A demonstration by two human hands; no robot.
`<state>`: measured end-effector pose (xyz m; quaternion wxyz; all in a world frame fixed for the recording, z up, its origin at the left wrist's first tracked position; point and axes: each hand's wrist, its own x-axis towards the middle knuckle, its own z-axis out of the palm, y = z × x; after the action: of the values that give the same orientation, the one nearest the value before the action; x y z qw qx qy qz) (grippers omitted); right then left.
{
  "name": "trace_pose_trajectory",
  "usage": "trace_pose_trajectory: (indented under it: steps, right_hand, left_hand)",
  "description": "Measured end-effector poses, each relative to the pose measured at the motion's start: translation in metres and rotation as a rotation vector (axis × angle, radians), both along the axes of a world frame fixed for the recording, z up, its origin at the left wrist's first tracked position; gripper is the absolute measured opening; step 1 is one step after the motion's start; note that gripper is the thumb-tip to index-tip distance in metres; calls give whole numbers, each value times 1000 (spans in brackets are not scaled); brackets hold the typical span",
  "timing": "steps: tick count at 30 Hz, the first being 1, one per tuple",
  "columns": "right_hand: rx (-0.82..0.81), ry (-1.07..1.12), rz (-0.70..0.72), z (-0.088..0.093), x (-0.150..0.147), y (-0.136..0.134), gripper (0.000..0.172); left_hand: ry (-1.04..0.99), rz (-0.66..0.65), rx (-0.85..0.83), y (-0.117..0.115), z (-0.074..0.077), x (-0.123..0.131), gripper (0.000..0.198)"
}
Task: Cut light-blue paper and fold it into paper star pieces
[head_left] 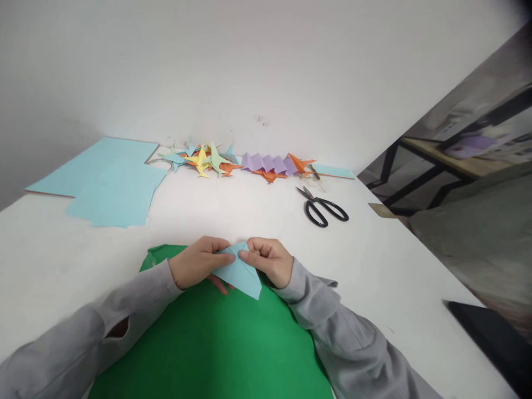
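A small folded piece of light blue paper (241,275) with crease lines is held above a green cloth (208,338), one pointed corner hanging toward me. My left hand (200,260) grips its left side, thumb on top and fingers underneath. On the upper right edge, my right hand (270,259) pinches the paper between thumb and curled fingers. Both thumbs press close together near the top of the paper. The fingers under the sheet are partly hidden.
Light blue sheets (120,191) lie at the back left of the white table (374,299). Colourful folded paper figures (211,160) and a purple pleated paper (268,164) line the wall. Black-handled scissors (320,208) rest at right. A dark flat object (486,338) sits near the right edge.
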<state>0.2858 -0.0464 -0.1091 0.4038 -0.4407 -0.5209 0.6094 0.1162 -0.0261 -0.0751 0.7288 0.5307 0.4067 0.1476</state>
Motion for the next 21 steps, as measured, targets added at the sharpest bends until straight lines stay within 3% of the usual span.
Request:
trace_pose_trajectory:
  steps: [7, 16, 21]
  right_hand:
    - [6, -33, -9, 0, -2, -3, 37]
    - [-17, -26, 10, 3, -3, -6, 37]
    - [-17, -7, -19, 5, -4, -5, 36]
  left_hand:
    - [9, -17, 41, 0, -1, 2, 30]
    - [40, -16, 95, -2, -2, 3, 17]
    - [55, -116, 22, 3, 7, -2, 14]
